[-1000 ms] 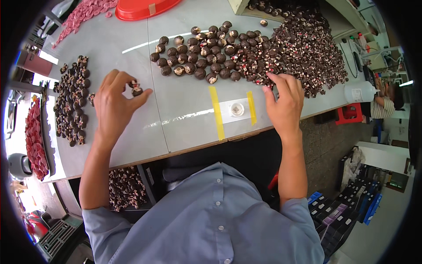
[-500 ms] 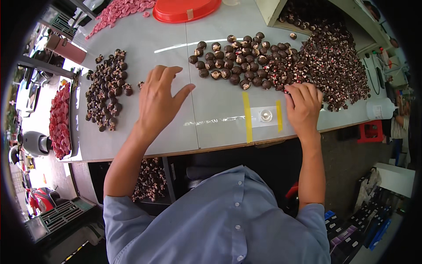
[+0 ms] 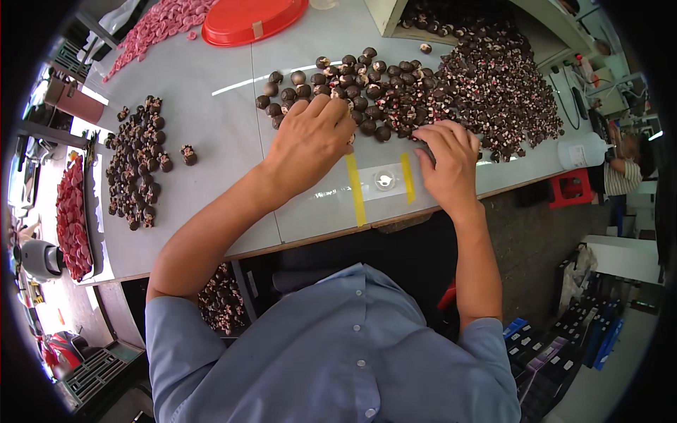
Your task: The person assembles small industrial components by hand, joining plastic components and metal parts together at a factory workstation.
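Observation:
My left hand (image 3: 310,144) reaches in at the near edge of a spread of small dark-brown balls (image 3: 367,127) with cream patches. Its fingers are bent downward, and a brown and cream ball shows partly beneath the fingertips; the thumb is hidden. Beside a heap of smaller brown, cream and red pieces (image 3: 493,99) is my right hand (image 3: 455,166), fingers curved and thumb apart from them, nothing visible between. On the left lies a cluster of brown pieces with cream parts (image 3: 144,158), and one similar piece (image 3: 188,154) sits just right of it.
Two yellow tape strips (image 3: 356,190) flank a clear sheet with a small round item (image 3: 384,180) near the front edge. A red basin (image 3: 247,21) and pink pieces (image 3: 162,32) are at the back left. A white bottle (image 3: 584,150) stands far right, near a red stool (image 3: 570,187).
My left hand has moved right from the bare tabletop to the balls, its fingers now bent down. One piece now lies beside the left cluster. My right hand's thumb and fingers have parted slightly.

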The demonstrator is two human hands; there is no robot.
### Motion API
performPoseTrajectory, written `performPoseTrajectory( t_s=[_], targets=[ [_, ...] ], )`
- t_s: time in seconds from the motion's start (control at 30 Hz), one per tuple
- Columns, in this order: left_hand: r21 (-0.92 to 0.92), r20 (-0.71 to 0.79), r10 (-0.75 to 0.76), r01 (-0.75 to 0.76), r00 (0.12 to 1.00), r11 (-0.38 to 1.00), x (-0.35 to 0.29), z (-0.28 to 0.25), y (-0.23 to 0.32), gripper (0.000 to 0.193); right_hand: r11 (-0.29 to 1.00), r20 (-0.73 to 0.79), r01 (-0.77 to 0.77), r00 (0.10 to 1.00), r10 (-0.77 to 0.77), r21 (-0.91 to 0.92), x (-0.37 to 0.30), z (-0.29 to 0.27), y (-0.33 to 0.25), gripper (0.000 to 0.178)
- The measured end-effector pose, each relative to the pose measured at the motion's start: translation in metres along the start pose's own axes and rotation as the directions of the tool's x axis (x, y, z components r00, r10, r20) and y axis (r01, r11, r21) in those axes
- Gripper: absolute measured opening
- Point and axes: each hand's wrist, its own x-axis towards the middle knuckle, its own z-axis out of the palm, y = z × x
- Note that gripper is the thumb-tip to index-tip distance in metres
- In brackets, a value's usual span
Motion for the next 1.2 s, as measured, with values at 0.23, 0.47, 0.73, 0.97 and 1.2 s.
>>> performPoseTrajectory(
  t_s=[0.23,0.47,0.73,0.97,1.2],
  targets=[
    [-0.343,0.047,-0.109,0.119,0.993,0.932,-0.029,-0.025,0.013,0.031,0.996,0.026,0.066,0.998,-0.064,-0.061,0.013,0.003,0.007,0.028],
    [-0.578,0.154,-0.178,0.234,0.972,0.781,-0.05,-0.024,-0.001,0.033,0.991,0.063,0.121,0.991,-0.117,-0.062,0.0,-0.026,-0.018,0.022],
    [-0.484,0.146,-0.129,0.185,0.981,0.855,-0.054,-0.017,0.002,0.033,0.995,0.189,-0.098,0.978,0.093,0.017,-0.02,-0.024,-0.021,0.027],
    [-0.504,0.159,-0.155,0.215,0.975,0.837,-0.055,-0.02,0.003,0.035,0.949,0.1,-0.122,0.99,0.096,0.291,-0.02,-0.028,-0.029,0.029],
    [-0.498,0.131,-0.179,0.22,0.975,0.839,-0.059,-0.017,0.005,0.033,0.773,0.255,-0.341,0.937,0.237,0.535,-0.021,-0.027,-0.041,0.035]
  ],
)
